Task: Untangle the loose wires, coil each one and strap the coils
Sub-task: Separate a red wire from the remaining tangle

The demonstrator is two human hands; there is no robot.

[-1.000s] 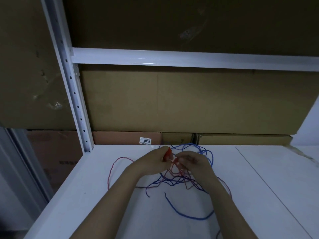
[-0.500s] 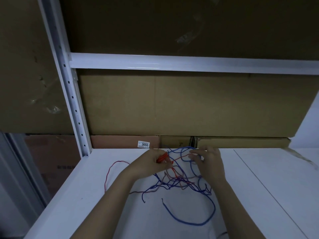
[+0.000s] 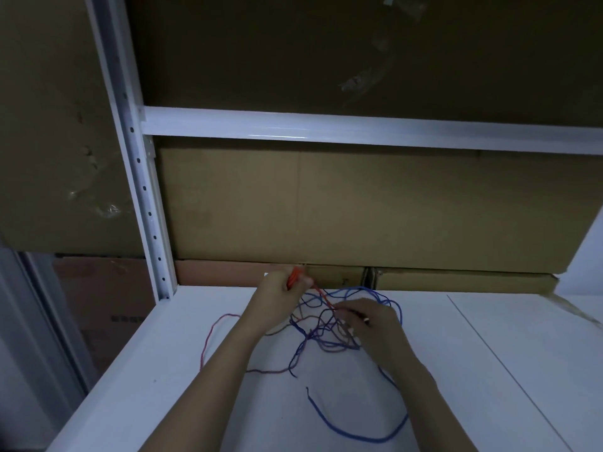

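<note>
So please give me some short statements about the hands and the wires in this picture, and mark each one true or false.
1. The left hand grips a bunch of orange-red wire, raised near the cardboard boxes. True.
2. The right hand rests flat on bare shelf, away from the wires. False: it is at the tangle of wires, its fingers working among the strands.
3. A blue wire lies in a loose loop on the white shelf, nearer the person than the tangle. True.
4. All wires are already coiled and strapped. False: they still lie loose and crossed.
5. A red wire runs out to the left of the left arm. True.
</note>
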